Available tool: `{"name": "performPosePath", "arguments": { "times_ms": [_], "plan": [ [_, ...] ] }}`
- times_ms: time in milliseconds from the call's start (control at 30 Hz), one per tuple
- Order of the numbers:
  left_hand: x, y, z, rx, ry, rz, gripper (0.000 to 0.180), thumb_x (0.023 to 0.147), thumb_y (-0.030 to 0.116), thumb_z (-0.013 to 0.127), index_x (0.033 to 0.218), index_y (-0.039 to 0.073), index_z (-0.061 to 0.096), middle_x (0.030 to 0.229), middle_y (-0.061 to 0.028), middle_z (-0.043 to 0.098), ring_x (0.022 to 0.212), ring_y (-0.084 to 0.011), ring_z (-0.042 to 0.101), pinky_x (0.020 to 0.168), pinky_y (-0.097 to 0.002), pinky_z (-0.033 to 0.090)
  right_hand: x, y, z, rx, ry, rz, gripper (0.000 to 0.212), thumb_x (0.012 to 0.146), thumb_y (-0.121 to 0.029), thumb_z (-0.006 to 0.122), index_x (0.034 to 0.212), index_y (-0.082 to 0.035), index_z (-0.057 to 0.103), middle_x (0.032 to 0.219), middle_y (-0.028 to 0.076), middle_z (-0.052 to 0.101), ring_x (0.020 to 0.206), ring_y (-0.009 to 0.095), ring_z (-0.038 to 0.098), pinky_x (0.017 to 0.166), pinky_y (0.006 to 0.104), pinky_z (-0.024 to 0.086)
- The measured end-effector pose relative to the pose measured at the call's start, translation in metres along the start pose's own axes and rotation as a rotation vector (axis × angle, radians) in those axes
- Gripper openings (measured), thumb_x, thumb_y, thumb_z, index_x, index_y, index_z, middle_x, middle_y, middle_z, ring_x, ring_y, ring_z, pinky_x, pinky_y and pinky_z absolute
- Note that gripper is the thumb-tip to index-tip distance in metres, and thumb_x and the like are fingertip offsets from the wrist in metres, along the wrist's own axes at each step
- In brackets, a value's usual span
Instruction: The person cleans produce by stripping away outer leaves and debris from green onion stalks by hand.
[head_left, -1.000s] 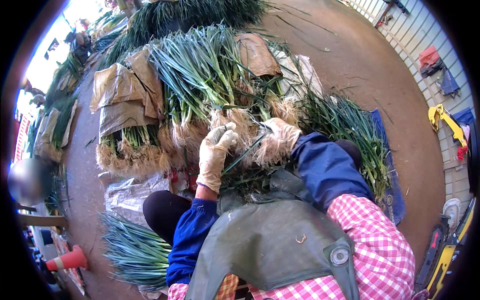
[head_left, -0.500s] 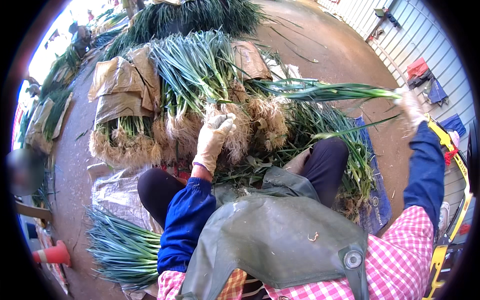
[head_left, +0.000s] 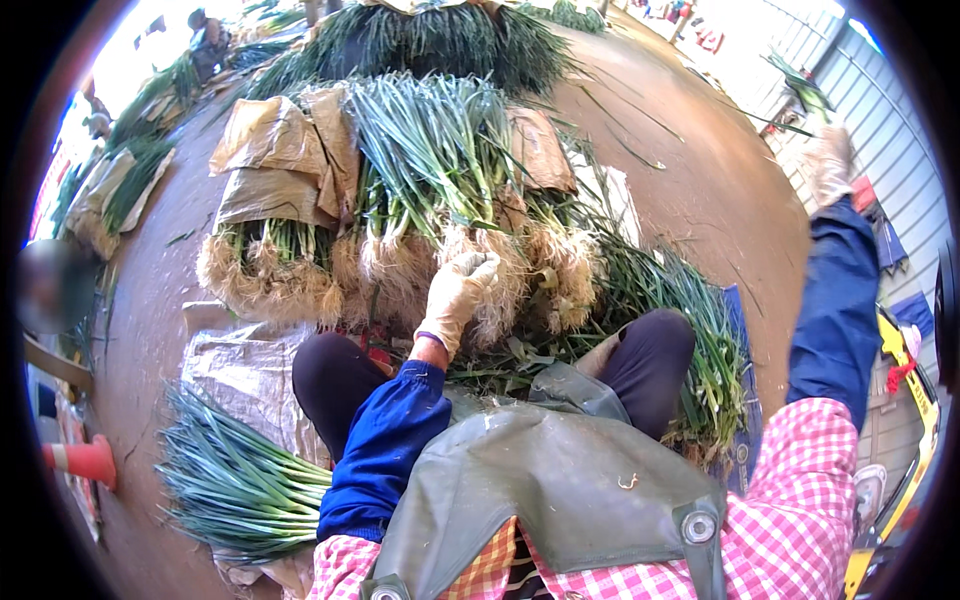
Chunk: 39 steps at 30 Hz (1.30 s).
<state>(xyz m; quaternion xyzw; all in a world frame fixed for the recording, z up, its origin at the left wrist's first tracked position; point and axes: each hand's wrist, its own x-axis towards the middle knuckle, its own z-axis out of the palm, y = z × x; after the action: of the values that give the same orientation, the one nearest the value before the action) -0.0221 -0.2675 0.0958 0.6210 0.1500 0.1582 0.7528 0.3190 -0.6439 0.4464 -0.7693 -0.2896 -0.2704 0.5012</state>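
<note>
My right hand (head_left: pixel 826 168), in a pale glove, is raised at the far right. It is closed around some green onions (head_left: pixel 808 92), whose green parts stick out beyond it, foreshortened. My left hand (head_left: pixel 462 298), gloved too, is closed in front of me, beside the shaggy roots of a large pile of green onions (head_left: pixel 430 150). Whatever its fingers may hold is hidden. Between and beyond my knees lie loose green leaves and more onions (head_left: pixel 665 300). A neat bunch of trimmed-looking green onions (head_left: pixel 245 480) rests at my left side.
Brown wrapping (head_left: pixel 275 150) covers the onions left of the pile. White sacking (head_left: pixel 255 375) lies under the left bunch. An orange cone (head_left: pixel 85 461) stands at far left, a yellow metal frame (head_left: pixel 915 430) at right. More onions are heaped at the back (head_left: pixel 430 45).
My right hand has swung up and away with the green onions, which stretched leftward over the pile before. The left hand stays closed by the roots. The whole view has shifted somewhat.
</note>
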Motion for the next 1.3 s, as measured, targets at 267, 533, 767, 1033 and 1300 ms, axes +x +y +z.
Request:
{"name": "performPosePath", "arguments": {
  "times_ms": [267, 533, 767, 1033, 1300],
  "plan": [
    [0.014, -0.015, -0.016, -0.147, 0.111, 0.019, 0.023, 0.09, 0.009, 0.06, 0.11, -0.001, 0.064, 0.091, -0.0021, 0.066, 0.077, -0.0105, 0.061, 0.068, -0.0233, 0.048, -0.212, -0.002, 0.361, 0.732, -0.481, 0.431, 0.018, 0.09, -0.014, 0.053, 0.105, -0.009, 0.061, 0.068, -0.004, 0.047, 0.054, 0.008, 0.045, 0.039, 0.0265, 0.033],
    [0.017, -0.001, -0.01, -0.38, 0.227, -0.007, 0.021, 0.091, 0.014, 0.058, 0.106, -0.001, 0.063, 0.083, -0.0054, 0.066, 0.072, -0.0121, 0.061, 0.07, -0.0256, 0.05, -0.273, 0.05, 0.396, 0.066, -0.665, 0.626, 0.027, 0.087, -0.026, 0.064, 0.099, -0.002, 0.064, 0.086, 0.004, 0.066, 0.08, 0.014, 0.062, 0.074, 0.0251, 0.047],
    [0.038, 0.001, 0.018, -0.388, 0.176, 0.065, 0.02, 0.092, 0.01, 0.056, 0.107, -0.002, 0.062, 0.086, -0.0055, 0.066, 0.074, -0.0119, 0.061, 0.072, -0.0246, 0.049, -0.276, 0.105, 0.414, -0.115, -0.84, 0.464, 0.055, 0.078, -0.041, 0.072, 0.11, 0.003, 0.06, 0.101, 0.016, 0.065, 0.092, 0.025, 0.061, 0.082, 0.0348, 0.046],
    [0.056, -0.01, 0.003, -0.26, 0.348, 0.175, 0.025, 0.095, 0.017, 0.054, 0.11, -0.001, 0.062, 0.102, -0.0057, 0.065, 0.089, -0.0111, 0.06, 0.083, -0.0229, 0.047, -0.24, 0.011, 0.391, 0.99, -1.171, 0.864, 0.019, 0.085, -0.019, 0.063, 0.096, -0.004, 0.062, 0.083, 0.003, 0.064, 0.069, 0.008, 0.057, 0.061, 0.0206, 0.046],
    [0.053, -0.008, 0.02, -0.245, 0.226, -0.027, 0.016, 0.087, 0.008, 0.065, 0.098, -0.003, 0.064, 0.089, -0.0044, 0.066, 0.076, -0.0097, 0.06, 0.069, -0.0232, 0.048, -0.279, -0.01, 0.394, 0.653, -1.146, 1.027, 0.026, 0.089, -0.025, 0.063, 0.104, -0.004, 0.063, 0.091, 0.002, 0.065, 0.08, 0.011, 0.06, 0.075, 0.0237, 0.047]
  ]
}}
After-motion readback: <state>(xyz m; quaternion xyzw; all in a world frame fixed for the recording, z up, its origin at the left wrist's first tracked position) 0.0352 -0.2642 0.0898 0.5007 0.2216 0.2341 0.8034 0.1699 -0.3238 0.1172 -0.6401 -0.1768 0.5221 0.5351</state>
